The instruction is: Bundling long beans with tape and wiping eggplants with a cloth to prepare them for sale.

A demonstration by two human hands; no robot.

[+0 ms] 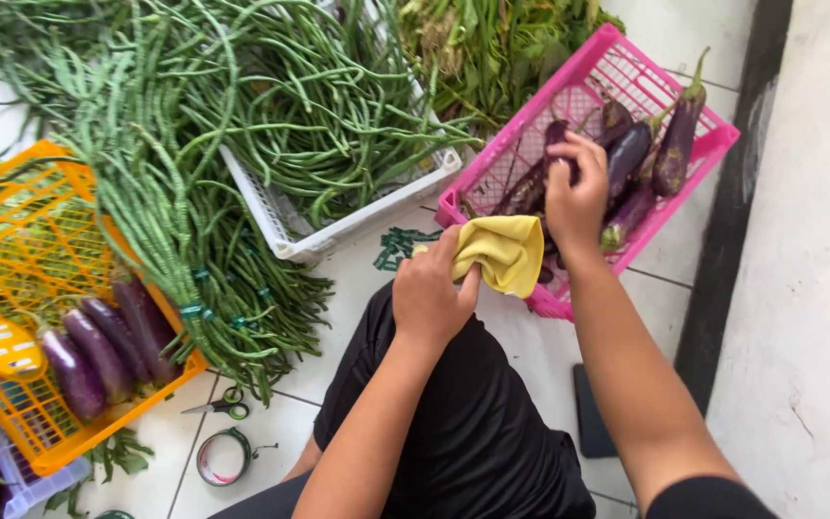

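Observation:
My left hand [427,291] holds a folded yellow cloth [502,251] just in front of the pink crate [585,82]. My right hand [576,185] reaches into that crate and closes on a dark purple eggplant [554,135]. Several more purple eggplants [674,144] lie in the crate to the right of that hand. My knee in black trousers [473,413] is below both hands.
A white crate [338,226] heaped with long green beans [271,96] stands at centre. An orange crate [21,240] at left holds three eggplants [108,346]. Scissors [218,404] and a tape roll [223,457] lie on the white tiled floor. A wall runs along the right.

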